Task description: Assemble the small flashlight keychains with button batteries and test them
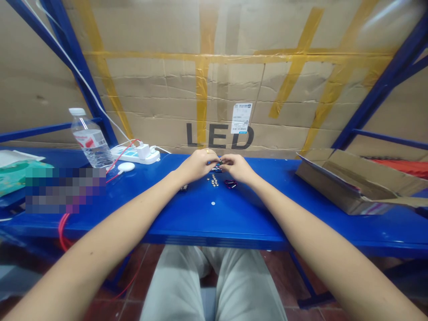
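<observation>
My left hand (199, 164) and my right hand (236, 166) meet over the far middle of the blue table (200, 218). Their fingertips pinch a small dark piece (220, 162) between them, too small to make out in kind. Just below the hands lies a cluster of small round metal pieces (214, 181). A purple carabiner-like ring (230, 183) rests to the right of that cluster, under my right hand. Another shiny piece (217, 169) lies partly hidden beneath my fingers. Nearer to me is a small white disc (213, 203).
An open cardboard box (347, 189) stands at the right. On the left are a water bottle (93, 141), a white power strip (133, 154), a white round charger (126, 167), red cables (63, 227) and a green packet (20, 176). A large cardboard sheet (160, 102) closes the back.
</observation>
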Action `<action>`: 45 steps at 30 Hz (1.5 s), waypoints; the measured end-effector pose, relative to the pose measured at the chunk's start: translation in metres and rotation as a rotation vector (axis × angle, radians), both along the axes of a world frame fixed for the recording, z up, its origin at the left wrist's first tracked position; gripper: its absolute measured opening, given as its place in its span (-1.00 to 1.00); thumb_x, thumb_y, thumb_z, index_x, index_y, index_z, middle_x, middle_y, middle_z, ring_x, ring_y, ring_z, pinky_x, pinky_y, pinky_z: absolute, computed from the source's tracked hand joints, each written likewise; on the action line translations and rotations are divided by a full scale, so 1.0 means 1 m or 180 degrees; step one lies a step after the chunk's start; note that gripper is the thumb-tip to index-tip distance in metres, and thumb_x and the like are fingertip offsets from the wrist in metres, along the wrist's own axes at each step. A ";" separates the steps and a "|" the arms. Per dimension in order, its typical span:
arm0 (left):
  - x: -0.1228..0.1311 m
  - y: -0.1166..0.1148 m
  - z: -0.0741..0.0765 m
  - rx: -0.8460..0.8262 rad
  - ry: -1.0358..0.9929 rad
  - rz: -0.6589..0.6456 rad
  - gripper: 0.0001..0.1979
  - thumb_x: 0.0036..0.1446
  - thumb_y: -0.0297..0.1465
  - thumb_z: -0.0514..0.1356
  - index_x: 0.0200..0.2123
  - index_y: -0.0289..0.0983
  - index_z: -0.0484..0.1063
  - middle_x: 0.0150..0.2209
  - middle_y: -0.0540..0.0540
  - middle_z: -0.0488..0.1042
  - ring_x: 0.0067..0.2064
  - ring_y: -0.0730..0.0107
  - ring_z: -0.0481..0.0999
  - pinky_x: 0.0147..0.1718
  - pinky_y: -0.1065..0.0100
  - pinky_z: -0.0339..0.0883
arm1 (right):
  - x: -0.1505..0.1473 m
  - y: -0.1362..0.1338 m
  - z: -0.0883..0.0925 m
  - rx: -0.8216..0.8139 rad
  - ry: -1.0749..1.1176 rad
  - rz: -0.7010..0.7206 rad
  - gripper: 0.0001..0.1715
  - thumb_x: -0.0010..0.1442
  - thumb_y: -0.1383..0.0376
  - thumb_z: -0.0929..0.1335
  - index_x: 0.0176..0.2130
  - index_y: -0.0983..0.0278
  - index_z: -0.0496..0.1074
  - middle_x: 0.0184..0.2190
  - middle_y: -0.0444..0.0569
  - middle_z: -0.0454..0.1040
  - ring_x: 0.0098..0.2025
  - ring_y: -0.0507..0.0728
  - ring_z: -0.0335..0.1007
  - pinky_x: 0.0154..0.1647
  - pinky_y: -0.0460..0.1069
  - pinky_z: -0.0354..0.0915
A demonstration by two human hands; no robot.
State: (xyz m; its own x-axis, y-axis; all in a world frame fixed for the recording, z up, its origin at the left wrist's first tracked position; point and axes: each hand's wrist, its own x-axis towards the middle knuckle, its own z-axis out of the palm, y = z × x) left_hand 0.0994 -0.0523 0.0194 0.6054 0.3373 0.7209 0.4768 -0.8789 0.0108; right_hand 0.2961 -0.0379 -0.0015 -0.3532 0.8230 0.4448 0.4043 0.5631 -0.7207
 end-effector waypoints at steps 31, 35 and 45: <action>-0.001 -0.004 0.005 -0.0477 -0.0649 0.0452 -0.87 0.17 -0.42 0.20 -0.31 -0.24 0.59 -0.33 -0.06 0.63 -0.33 0.39 0.54 -0.25 0.34 0.39 | -0.001 -0.002 -0.001 0.0035 -0.0161 -0.0134 -0.85 0.01 0.38 0.38 -0.33 0.31 0.53 -0.40 -0.07 0.52 -0.32 0.08 0.39 -0.25 -0.02 0.30; 0.002 -0.003 0.002 -0.0246 -0.0253 0.0203 -0.83 0.22 -0.44 0.17 -0.25 -0.24 0.59 -0.27 -0.10 0.64 -0.25 0.35 0.58 -0.18 0.31 0.42 | -0.002 -0.004 0.002 0.0018 -0.0124 -0.0059 -0.84 0.01 0.39 0.39 -0.32 0.31 0.53 -0.42 -0.08 0.52 -0.33 0.07 0.38 -0.27 -0.03 0.30; 0.001 -0.003 0.002 -0.0592 -0.0451 0.0255 -0.86 0.14 -0.47 0.20 -0.30 -0.25 0.58 -0.32 -0.06 0.63 -0.30 0.38 0.57 -0.25 0.34 0.41 | -0.007 -0.008 0.001 -0.0670 0.0466 0.0208 -0.86 0.04 0.42 0.41 -0.30 0.31 0.50 -0.46 -0.08 0.53 -0.41 0.10 0.48 -0.30 0.02 0.44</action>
